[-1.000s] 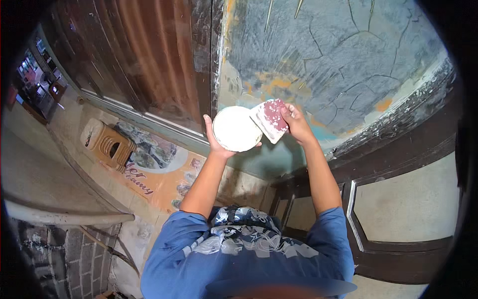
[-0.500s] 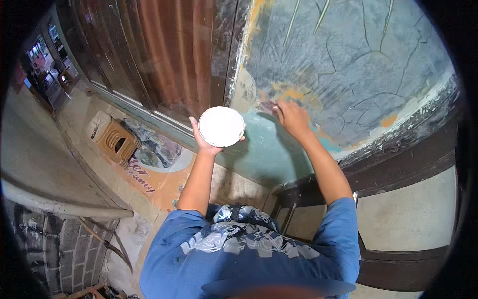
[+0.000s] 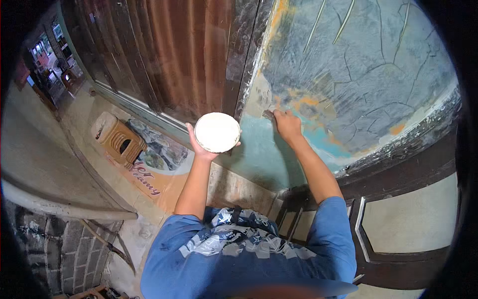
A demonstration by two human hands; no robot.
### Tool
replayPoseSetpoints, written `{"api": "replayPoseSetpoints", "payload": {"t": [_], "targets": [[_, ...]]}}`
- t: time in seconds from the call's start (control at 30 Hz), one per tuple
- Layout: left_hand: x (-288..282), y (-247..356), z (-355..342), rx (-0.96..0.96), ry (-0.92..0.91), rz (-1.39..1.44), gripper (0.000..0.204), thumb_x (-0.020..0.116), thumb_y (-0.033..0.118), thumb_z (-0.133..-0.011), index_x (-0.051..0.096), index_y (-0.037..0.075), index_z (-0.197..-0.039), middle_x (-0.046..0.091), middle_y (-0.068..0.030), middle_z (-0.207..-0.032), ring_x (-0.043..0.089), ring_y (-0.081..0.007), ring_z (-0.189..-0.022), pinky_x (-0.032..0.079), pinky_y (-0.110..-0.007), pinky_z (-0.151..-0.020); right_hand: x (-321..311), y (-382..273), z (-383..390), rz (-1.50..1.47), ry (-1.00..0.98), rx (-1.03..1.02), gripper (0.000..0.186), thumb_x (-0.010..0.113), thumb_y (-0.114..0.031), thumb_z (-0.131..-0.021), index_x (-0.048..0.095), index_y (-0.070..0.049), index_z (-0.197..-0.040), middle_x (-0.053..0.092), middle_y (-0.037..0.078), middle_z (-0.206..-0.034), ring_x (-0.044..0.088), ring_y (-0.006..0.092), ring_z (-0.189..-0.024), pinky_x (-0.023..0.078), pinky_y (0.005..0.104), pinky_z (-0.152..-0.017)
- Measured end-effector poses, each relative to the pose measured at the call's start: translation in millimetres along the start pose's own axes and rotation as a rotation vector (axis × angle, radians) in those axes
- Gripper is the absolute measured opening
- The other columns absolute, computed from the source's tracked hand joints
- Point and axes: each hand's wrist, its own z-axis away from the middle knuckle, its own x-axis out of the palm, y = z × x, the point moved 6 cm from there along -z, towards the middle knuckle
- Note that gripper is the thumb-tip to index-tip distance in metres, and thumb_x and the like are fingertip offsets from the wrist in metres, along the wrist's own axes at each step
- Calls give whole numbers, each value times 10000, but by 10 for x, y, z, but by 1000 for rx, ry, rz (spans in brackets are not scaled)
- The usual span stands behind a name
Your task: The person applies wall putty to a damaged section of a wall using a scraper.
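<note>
My left hand is closed around a round tub of smooth white paste, thumb up one side and fingertips showing at the other. The tub is held in front of the lower wall, its open top facing up. In my right hand, the fingers are pinched on a small dark flat scraper. Its blade lies at the wall, near the pale strip beside the door frame. My fingers hide most of the scraper. Around it the wall is grey, with orange and turquoise patches above plain green.
A brown wooden door with a dark frame stands left of the wall. A tan plastic stool is on a printed floor sheet. Dark panelled woodwork lies at the right, and a grey block wall at lower left.
The whole view has shifted a little. Against the wall, my right hand with the scraper has moved left, toward the door frame. The tub in my left hand sits slightly lower.
</note>
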Motion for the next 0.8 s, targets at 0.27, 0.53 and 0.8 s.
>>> {"api": "replayPoseSetpoints", "payload": {"t": [0.27, 0.53, 0.8], "targets": [[-24, 126, -25, 7, -9, -56, 1079, 372, 929, -773, 397, 140, -1508, 392, -249, -1533, 416, -611, -1301, 341, -869, -924, -12, -140, 139, -124, 26, -15, 128, 615, -180, -885, 617, -122, -998, 686, 106, -875, 655, 330, -876, 531, 506, -628], [-42, 202, -70, 47, 43, -241, 1112, 367, 931, -776, 360, 102, -1517, 412, -277, -1505, 454, -603, -1280, 380, -841, -929, -204, -75, 78, -54, 155, 20, 101, 590, -219, -938, 621, -135, -985, 698, 62, -871, 658, 307, -873, 538, 491, -638], [83, 62, -105, -66, -119, 70, 1164, 357, 961, -743, 338, 106, -1532, 392, -302, -1508, 430, -636, -1278, 354, -845, -952, 200, -103, 173, -14, 35, -54, 135, 615, -146, -855, 591, -137, -988, 691, 64, -885, 649, 321, -848, 521, 497, -628]]}}
